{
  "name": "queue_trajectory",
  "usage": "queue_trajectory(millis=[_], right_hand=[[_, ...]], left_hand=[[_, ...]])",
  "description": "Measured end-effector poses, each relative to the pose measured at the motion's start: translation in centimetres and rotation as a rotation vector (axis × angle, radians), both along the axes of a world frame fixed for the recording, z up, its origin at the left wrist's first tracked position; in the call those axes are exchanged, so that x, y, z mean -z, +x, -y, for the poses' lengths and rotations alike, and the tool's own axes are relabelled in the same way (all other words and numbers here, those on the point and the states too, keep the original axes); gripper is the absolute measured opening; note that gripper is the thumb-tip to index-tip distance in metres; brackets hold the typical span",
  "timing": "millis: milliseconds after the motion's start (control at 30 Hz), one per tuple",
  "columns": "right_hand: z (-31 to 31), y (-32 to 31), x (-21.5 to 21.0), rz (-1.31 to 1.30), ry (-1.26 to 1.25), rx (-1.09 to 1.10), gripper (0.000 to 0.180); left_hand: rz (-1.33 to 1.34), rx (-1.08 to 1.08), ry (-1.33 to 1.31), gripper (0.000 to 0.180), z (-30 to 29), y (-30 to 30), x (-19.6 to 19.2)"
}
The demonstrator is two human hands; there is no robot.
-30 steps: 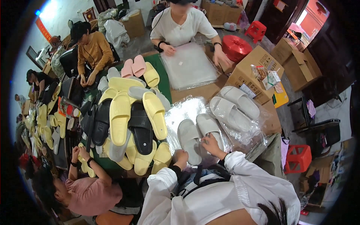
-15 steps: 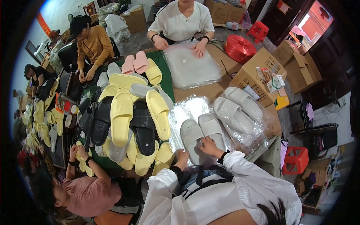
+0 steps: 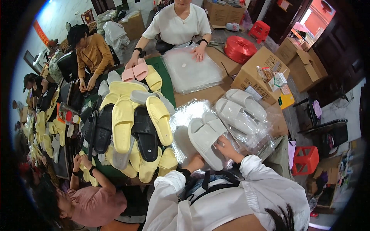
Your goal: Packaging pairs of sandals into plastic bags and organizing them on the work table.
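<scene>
Two grey slippers [image 3: 206, 133] are right in front of me, tilted together and overlapping over some shiny film [image 3: 192, 107], with no wrap on them that I can see. My right hand [image 3: 228, 149] looks closed on the pair, tucked in between the two. My left hand [image 3: 195, 163] is just beside the near one, but it's partly hidden, so can't tell you if it's gripping anything. Bit further out to the right there's a wrapped pair [image 3: 236, 114], also grey, lying in clear plastic [image 3: 269, 125], so I'd call that one done and mine not. Over to the left is a big heap [image 3: 123, 127] of yellow, black and grey ones, all loose as far as I can see, so my guess is most of it is left. At the far end of that there's a pink pair [image 3: 139, 70] with a co-worker's hand [image 3: 132, 62] at it, touching or just behind, hard to say. Their other hand [image 3: 199, 52] rests on a flat stack of clear sheets [image 3: 190, 73], and beyond those is a fat red roll [image 3: 239, 50].
</scene>
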State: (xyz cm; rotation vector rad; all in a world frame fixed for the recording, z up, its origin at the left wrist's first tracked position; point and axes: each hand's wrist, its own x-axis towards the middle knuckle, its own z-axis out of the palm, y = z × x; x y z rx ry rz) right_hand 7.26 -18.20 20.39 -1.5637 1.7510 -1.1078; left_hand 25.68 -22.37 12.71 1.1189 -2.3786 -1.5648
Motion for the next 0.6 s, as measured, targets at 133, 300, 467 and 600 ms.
queue_trajectory(millis=[133, 300, 467, 600], right_hand=[[-1.9, -1.4, -1.3, 0.099, 0.035, -0.09, 0.023], [-4.2, -4.0, -0.6, 0.227, 0.236, -0.229, 0.021], [-6.5, -5.8, 0.1, 0.382, 0.353, -0.128, 0.022], [-7.7, -7.3, -0.5, 0.516, 0.411, -0.128, 0.023]], left_hand=[[0.368, 0.378, -0.205, 0.055, -1.0, 0.2, 2.5], [0.478, 0.408, -0.371, 0.058, -1.9, 1.1, 4.7], [0.585, 0.348, -0.524, 0.06, -1.7, 0.4, 0.0], [0.545, 0.199, -0.719, 0.066, -2.7, 0.8, -0.4]])
